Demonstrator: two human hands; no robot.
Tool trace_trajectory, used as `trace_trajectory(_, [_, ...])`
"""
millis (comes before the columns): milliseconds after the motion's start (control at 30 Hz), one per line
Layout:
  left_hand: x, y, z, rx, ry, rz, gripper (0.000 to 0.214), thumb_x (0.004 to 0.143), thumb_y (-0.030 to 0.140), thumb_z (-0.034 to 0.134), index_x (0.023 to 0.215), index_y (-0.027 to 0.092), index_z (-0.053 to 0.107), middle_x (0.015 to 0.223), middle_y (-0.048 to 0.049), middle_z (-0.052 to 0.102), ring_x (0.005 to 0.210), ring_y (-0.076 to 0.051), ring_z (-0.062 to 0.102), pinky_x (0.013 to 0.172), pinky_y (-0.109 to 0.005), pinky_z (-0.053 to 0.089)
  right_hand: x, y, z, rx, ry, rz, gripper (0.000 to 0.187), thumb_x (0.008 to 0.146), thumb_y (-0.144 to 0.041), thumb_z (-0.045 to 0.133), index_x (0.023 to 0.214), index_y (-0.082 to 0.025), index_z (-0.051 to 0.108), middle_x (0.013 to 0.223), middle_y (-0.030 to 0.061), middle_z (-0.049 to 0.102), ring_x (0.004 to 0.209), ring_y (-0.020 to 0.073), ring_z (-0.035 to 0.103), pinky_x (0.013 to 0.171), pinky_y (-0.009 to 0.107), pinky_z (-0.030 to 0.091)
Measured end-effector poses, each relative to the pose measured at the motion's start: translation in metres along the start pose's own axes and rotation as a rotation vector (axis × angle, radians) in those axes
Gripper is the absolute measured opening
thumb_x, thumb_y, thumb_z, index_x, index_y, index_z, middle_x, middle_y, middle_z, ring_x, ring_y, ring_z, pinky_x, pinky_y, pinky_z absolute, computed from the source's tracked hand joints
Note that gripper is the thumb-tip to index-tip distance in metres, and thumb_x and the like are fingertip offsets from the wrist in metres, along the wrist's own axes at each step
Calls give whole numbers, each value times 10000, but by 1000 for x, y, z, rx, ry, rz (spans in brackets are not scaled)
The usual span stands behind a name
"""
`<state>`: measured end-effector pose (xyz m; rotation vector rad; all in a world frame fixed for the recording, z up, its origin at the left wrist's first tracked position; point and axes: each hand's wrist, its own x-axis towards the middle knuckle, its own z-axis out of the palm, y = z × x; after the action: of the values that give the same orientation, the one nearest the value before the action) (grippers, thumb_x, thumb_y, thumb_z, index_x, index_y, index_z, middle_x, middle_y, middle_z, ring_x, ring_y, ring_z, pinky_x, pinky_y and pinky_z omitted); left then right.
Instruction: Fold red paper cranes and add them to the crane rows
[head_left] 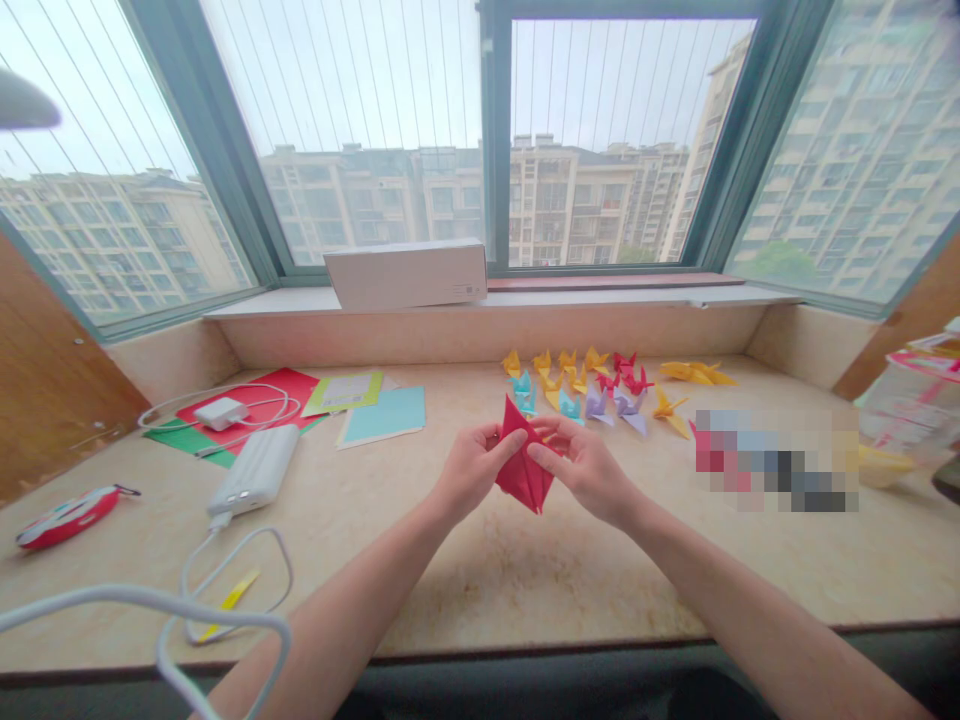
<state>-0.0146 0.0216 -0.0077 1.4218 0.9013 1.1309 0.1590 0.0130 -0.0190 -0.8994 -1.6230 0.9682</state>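
Observation:
A red piece of folded origami paper [531, 482] is held up above the stone sill, pointed at top and bottom with a crease down its middle. My left hand [478, 462] grips its left side, the thumb pressed on the front face. On the other side, my right hand [576, 462] pinches the right edge between thumb and fingers. Behind the hands stand folded paper cranes in several colours: yellow ones [551, 388], blue ones [570, 405], purple ones [630, 408] and red ones [637, 382].
Left of my hands lie blue paper sheets [386, 415], red paper [281, 385], a white charger [221, 412], a power bank [255, 468] with cables and a red-and-white object [71, 517]. A white box [409, 275] stands by the window. A clear plastic container [911, 400] is at right.

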Motion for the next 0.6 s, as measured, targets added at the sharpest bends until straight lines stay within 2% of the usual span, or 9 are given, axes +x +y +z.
trace_trajectory(100, [0,-1,1,34,-1,41,473,827,565,639,804,95,697,718,-85,710,612,-154,634,526,-213,449,1,0,0,80,-14,32,284,839,-407,692,1024,-195,655,900,64,731,821,204,683,756,348,542])
trace_trajectory(200, [0,-1,1,116,-10,59,495,834,581,618,760,99,701,670,-63,684,570,-142,594,489,-209,402,2,-1,0,82,4,56,300,825,-435,702,992,-188,674,866,55,729,786,199,675,739,338,530])
trace_trajectory(267, [-2,-2,1,162,-82,47,502,837,583,611,743,98,698,634,-44,655,538,-128,558,469,-204,367,2,-2,-1,129,-10,78,323,837,-475,675,983,-188,682,854,48,725,761,194,669,721,331,526])
trace_trajectory(333, [-4,-2,1,197,-204,35,517,858,587,578,708,103,681,593,-19,609,508,-107,511,454,-196,320,2,-3,-1,194,-32,88,329,837,-499,666,946,-190,693,838,37,721,744,184,661,700,313,520])
trace_trajectory(433, [-8,-3,3,243,-319,28,540,886,582,535,639,113,640,548,3,544,488,-90,462,451,-194,273,2,-5,0,206,-14,83,314,799,-498,707,825,-186,708,766,19,706,693,163,634,651,280,493])
trace_trajectory(500, [-9,-5,5,223,-328,16,506,875,568,563,674,112,655,577,-8,569,518,-107,501,470,-199,314,1,-5,0,195,33,93,327,774,-507,728,760,-182,698,710,13,694,641,155,613,611,274,475])
trace_trajectory(600, [-11,-6,9,110,-347,13,400,821,508,669,854,111,696,713,-46,661,646,-163,610,567,-231,438,0,-4,1,179,122,103,350,759,-526,734,741,-180,686,677,14,688,601,153,601,583,277,465])
